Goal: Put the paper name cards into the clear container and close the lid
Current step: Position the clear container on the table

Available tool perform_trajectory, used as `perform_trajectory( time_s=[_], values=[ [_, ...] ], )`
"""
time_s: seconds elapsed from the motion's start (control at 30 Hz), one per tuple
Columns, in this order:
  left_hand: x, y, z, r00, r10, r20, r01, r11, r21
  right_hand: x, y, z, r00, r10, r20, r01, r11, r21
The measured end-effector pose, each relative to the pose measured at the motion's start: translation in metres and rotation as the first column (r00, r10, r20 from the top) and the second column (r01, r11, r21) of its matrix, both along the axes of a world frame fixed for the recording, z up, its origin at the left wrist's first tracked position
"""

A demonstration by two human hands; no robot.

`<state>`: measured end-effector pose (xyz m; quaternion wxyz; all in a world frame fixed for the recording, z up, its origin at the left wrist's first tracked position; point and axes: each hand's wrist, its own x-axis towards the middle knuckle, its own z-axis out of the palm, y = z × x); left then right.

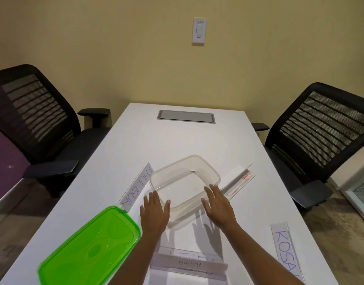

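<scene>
A clear rectangular container (210, 168) lies open and empty on the white table (177, 140). My left hand (154, 212) reaches with straight fingers to its near left corner, and my right hand (219, 204) does the same at its near right side. Neither hand holds anything. The green lid (88, 247) lies at the near left. A "PHUNSUK" name card (137, 187) stands left of the container, a "KOSA" card (285, 247) lies at the near right, another card holder (241, 177) sits right of the container, and one card (189, 264) stands under my forearms.
Black mesh office chairs stand at the left (39, 114) and right (321, 132) of the table. A grey cable hatch (186, 116) is set into the far end of the tabletop. A wall switch (199, 30) is on the yellow wall.
</scene>
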<state>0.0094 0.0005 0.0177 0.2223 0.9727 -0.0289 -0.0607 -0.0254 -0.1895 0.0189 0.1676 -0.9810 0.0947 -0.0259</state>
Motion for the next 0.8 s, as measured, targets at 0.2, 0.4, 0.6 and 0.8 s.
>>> perform_trajectory(
  time_s=[0.2, 0.4, 0.6, 0.8],
  values=[
    [0.022, -0.006, 0.002, 0.974, 0.152, -0.17, -0.187, 0.959, -0.214, 0.017, -0.02, 0.008, 0.998, -0.068, -0.003, 0.068, 0.996, 0.059],
    [0.04, -0.011, 0.01, 0.934, 0.209, -0.289, -0.292, 0.914, -0.282, 0.038, -0.034, 0.009, 0.991, -0.122, -0.06, 0.131, 0.976, 0.177],
    [0.053, -0.009, 0.005, 0.918, 0.253, -0.305, -0.339, 0.899, -0.276, 0.058, -0.043, 0.01, 0.973, -0.164, -0.162, 0.201, 0.947, 0.25],
    [0.06, -0.007, 0.002, 0.914, 0.28, -0.294, -0.366, 0.882, -0.296, 0.066, -0.051, 0.006, 0.957, -0.27, -0.103, 0.289, 0.874, 0.391]
  ],
)
